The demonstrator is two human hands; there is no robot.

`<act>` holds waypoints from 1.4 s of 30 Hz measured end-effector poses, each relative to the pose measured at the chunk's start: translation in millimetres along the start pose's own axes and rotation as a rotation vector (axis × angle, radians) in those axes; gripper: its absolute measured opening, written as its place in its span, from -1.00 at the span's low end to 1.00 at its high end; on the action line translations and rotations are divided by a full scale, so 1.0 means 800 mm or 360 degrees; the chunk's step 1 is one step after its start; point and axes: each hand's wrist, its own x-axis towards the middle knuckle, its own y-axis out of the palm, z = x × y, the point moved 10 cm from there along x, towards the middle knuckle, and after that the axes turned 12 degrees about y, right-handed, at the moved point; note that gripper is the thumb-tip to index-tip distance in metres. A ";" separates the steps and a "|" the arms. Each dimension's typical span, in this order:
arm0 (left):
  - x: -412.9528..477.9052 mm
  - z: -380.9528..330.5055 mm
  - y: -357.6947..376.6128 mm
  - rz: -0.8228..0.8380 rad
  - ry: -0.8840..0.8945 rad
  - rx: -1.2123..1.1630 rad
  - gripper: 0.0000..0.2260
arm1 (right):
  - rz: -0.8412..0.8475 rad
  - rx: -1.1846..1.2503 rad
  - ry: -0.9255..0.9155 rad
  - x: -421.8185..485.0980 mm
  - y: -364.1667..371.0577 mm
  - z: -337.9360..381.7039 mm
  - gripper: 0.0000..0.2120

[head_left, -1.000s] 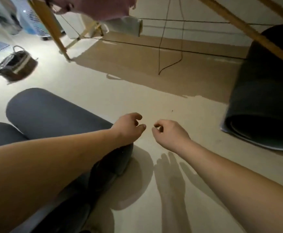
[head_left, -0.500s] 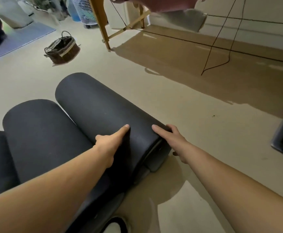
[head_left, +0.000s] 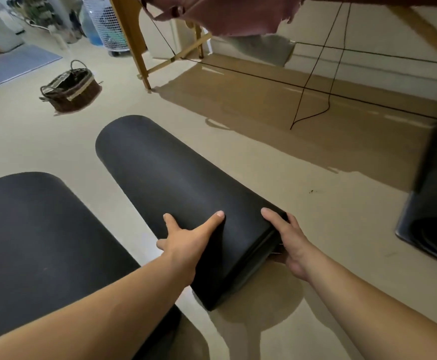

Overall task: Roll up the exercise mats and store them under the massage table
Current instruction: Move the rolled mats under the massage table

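A black rolled mat [head_left: 175, 183] lies on the beige floor in front of me, and its shadow suggests the near end is raised a little. My left hand [head_left: 186, 240] presses on top of the roll with fingers spread and straight. My right hand [head_left: 290, 240] grips the roll's near right end, thumb on top and fingers curled round the edge. A second black roll [head_left: 35, 245] lies to the left, with a strip of floor between the two. A third roll [head_left: 436, 216] sits at the right edge under the massage table, whose wooden leg [head_left: 138, 45] stands ahead.
Black cables [head_left: 316, 89] stretch between the table's legs and one loop hangs to the floor. A pink cloth [head_left: 227, 16] droops from the table top. A wicker basket [head_left: 71, 89] sits on the floor at left, with a blue rug [head_left: 12, 66] and a white mesh bin [head_left: 108, 24] behind it.
Both hands went from hovering loosely curled to landing on the roll. The roll has since moved right, away from the second roll, opening a gap of floor.
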 end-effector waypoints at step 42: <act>-0.033 -0.164 0.349 0.1123 0.0822 0.0467 0.14 | -0.0514 -0.0070 -0.0435 -0.062 -0.262 0.097 0.07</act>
